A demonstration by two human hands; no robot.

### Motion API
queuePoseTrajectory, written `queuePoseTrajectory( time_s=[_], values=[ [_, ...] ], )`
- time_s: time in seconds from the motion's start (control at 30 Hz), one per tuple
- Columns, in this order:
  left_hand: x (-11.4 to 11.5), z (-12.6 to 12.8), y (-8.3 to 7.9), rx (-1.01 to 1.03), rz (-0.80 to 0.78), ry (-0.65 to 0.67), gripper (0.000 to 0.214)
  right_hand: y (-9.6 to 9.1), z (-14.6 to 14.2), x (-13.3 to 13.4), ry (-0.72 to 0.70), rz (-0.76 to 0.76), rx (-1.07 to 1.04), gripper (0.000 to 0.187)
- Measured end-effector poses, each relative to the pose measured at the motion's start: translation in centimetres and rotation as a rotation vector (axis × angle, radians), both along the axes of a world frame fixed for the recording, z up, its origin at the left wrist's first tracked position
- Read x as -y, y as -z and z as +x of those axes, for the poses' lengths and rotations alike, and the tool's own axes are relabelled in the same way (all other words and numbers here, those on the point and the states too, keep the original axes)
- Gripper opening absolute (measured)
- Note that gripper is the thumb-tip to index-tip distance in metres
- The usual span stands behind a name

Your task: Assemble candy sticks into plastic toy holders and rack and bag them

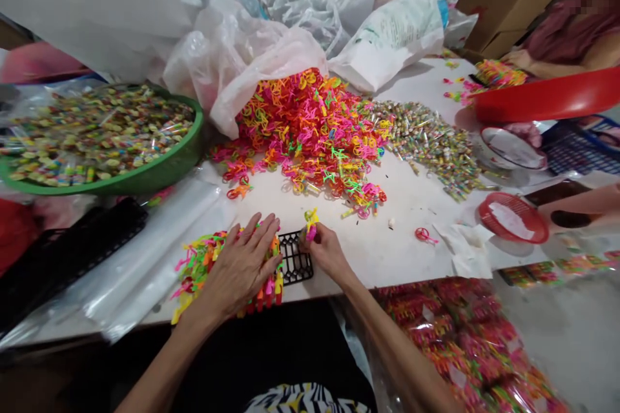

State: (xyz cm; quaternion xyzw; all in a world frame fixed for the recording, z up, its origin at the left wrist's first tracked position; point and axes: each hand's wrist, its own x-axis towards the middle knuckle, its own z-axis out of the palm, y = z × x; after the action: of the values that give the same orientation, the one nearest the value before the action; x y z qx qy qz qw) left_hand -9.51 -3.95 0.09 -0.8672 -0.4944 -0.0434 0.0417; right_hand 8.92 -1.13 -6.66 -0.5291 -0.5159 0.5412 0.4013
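Observation:
My left hand (242, 264) lies flat with its fingers stretched out over rows of bright plastic toys (196, 271). These toys stand close together in a black plastic rack (297, 276), whose right end shows bare slots. At that end my right hand (328, 253) pinches a small yellow and pink plastic toy (311, 218). Its lower part is hidden by my fingers. Beyond both hands spreads a big heap of similar toys (310, 129) in pink, orange, yellow and green, spilling from a white plastic bag (285, 55).
A green basin (194, 161) of small wrapped pieces stands left, above clear plastic sleeves (145, 251) and black racks (92, 239). Small candy-like tubes (431, 142) lie right of the heap, near a red basket (537, 226). Packed bags (460, 342) lie below the table edge. Another person's arm (557, 64) shows at right.

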Motion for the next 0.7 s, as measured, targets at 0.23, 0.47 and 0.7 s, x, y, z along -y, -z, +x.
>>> queuePoseTrajectory(
  time_s=[0.23, 0.47, 0.7],
  values=[
    [0.0, -0.1, 0.1, -0.015, -0.021, -0.003, 0.057, 0.0, -1.9, -1.6, -0.225, 0.177, 0.394, 0.006],
    [-0.2, -0.3, 0.4, 0.018, -0.025, 0.108, 0.054, -0.8, -3.4, -0.1, -0.407, 0.387, 0.840, 0.020],
    [-0.3, -0.5, 0.9, 0.029, -0.009, 0.122, 0.051, -3.0, 5.3, -2.9, 0.139, 0.118, 1.138, 0.028]
  ],
)
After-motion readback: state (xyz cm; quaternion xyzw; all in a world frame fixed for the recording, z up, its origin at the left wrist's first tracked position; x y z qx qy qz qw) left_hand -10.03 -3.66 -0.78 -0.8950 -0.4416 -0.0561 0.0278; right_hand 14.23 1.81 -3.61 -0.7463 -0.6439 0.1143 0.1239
